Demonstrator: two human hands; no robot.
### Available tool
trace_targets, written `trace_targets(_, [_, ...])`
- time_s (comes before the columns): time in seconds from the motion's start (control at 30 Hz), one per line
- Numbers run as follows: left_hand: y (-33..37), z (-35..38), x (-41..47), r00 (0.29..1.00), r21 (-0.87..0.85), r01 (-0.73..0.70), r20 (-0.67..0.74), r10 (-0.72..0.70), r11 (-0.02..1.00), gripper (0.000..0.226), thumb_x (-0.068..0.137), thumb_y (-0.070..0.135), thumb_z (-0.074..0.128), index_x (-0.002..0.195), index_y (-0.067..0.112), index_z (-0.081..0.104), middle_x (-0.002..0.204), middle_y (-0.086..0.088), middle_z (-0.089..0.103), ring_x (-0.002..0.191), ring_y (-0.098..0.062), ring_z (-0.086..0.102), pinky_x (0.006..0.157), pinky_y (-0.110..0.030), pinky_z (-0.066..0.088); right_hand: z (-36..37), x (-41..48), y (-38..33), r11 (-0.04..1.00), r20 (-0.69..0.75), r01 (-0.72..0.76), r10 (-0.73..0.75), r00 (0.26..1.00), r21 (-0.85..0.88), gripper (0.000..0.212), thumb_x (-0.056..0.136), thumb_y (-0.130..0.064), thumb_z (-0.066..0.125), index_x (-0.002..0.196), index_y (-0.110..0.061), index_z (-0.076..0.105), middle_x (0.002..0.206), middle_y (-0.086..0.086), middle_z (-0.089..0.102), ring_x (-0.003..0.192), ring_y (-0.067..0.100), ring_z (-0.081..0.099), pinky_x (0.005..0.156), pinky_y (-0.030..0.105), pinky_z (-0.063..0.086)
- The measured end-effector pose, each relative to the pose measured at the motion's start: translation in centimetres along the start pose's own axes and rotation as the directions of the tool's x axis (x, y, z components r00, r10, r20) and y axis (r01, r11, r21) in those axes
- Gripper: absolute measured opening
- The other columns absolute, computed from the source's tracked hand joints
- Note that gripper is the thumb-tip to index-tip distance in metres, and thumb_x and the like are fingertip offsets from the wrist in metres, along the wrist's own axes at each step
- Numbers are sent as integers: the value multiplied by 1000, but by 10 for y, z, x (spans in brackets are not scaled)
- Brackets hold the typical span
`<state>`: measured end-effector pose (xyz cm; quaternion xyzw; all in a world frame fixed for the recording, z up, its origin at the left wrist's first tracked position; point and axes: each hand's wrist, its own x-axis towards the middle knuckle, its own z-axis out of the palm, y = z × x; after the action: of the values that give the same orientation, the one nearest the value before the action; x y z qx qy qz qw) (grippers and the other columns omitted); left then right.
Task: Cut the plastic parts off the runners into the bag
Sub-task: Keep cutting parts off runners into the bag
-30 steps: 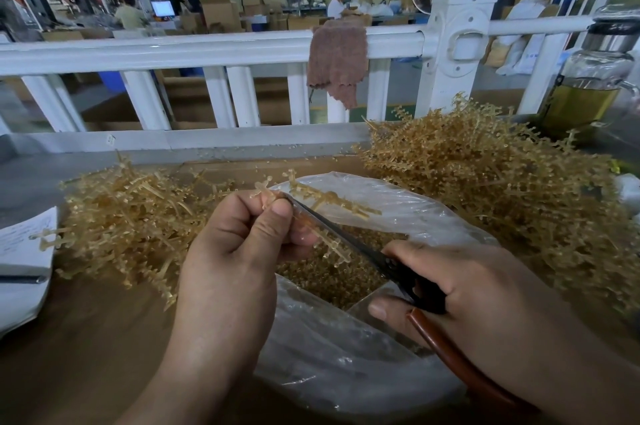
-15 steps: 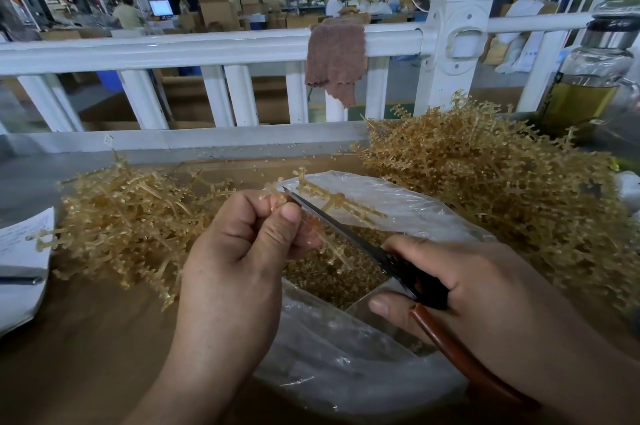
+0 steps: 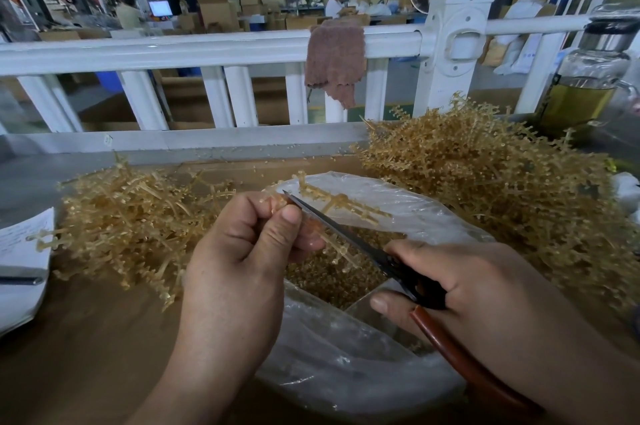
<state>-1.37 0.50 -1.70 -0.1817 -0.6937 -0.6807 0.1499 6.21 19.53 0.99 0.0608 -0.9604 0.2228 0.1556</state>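
Note:
My left hand (image 3: 242, 251) pinches an amber plastic runner (image 3: 332, 202) between thumb and fingers, holding it over the open clear plastic bag (image 3: 415, 213). My right hand (image 3: 460, 282) grips scissors (image 3: 349, 237) with red-brown handles; the dark blades point up and left, their tip beside my left fingertips against the runner. Small amber cut parts (image 3: 332, 279) lie inside the bag.
A big heap of amber runners (image 3: 491, 189) lies to the right, a flatter heap (image 3: 131, 216) to the left. Paper sheets (image 3: 20, 251) sit at the left edge. A white railing (image 3: 214, 50) with a brown cloth (image 3: 334, 60) stands behind; a glass bottle (image 3: 585, 81) is far right.
The scissor tip has slid slightly up along the runner toward my left fingertips. Both hands stay almost where they were.

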Motion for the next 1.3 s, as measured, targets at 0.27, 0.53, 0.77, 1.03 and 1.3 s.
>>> trace_targets(0.27, [0, 0, 1, 1000, -21, 13, -5, -14, 1000, 15, 91, 36, 59, 78, 34, 66, 79, -1, 76, 73, -15, 75, 67, -18, 57, -1, 0, 0, 1000, 0, 6, -6, 1000, 0, 59, 72, -74, 42, 112, -31, 53, 63, -12, 61, 59, 3, 59, 48, 27, 48])
trace_targets(0.53, [-2, 1, 1, 1000, -42, 21, -14, -22, 999, 15, 91, 33, 59, 78, 29, 66, 79, -2, 76, 73, -15, 75, 66, -17, 57, 0, 1, 1, 1000, 31, 1, -1, 1000, 3, 57, 73, -75, 41, 110, -34, 55, 65, -12, 63, 61, 3, 60, 50, 25, 49])
trace_targets(0.77, [0, 1, 0, 1000, -44, 22, -21, -23, 999, 15, 90, 34, 60, 80, 26, 67, 78, -3, 76, 72, -14, 75, 65, -17, 57, -1, 0, 2, 1000, 49, -4, 4, 999, 7, 58, 74, -74, 40, 110, -32, 56, 63, -10, 61, 60, 3, 60, 49, 26, 47])
trace_targets(1.03, [-2, -1, 1, 1000, -24, -5, -4, 5, 1000, 16, 90, 37, 59, 77, 34, 67, 78, -1, 76, 73, -15, 75, 68, -20, 58, 0, 0, 1, 996, 117, -14, 4, 993, 87, 56, 72, -78, 47, 111, -39, 57, 84, -23, 58, 72, -2, 57, 62, 11, 42])
trace_targets(1.3, [-5, 0, 1, 999, -26, -37, 19, 38, 999, 16, 96, 33, 63, 80, 32, 65, 80, -2, 75, 74, -16, 75, 68, -22, 59, 0, 1, 5, 991, 106, -10, -4, 994, 135, 61, 69, -86, 43, 117, -48, 43, 87, -18, 62, 73, -1, 60, 67, 17, 46])
